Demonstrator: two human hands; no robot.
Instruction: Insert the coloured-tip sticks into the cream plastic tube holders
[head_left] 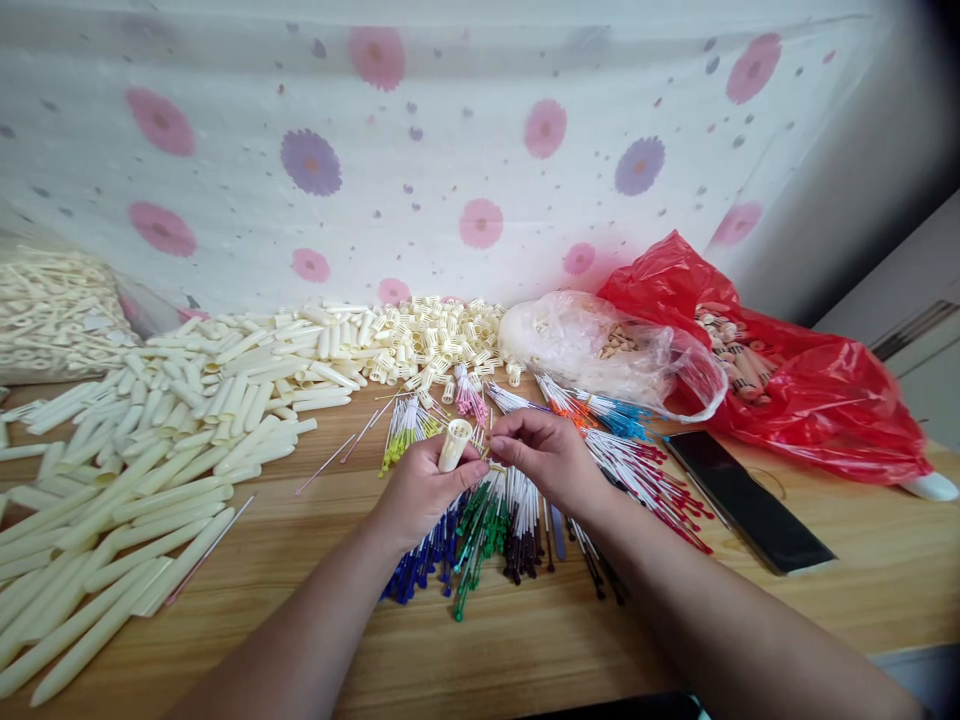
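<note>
The left hand (420, 492) grips a short cream plastic tube (454, 445) over the wooden table (315, 590). The right hand (549, 458) pinches a thin stick (486, 452) at its mouth. Heaps of colour-tipped sticks (484, 530) lie beneath: much seems left.

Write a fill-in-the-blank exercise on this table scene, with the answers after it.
1. The left hand grips a short cream tube with its open end pointing ____.
2. The black phone lies on the table in front of a ____ plastic bag.
3. The long cream tubes are heaped on the person's ____ side.
4. The cloth behind is printed with ____.
Missing words: up; red; left; flowers.
</note>
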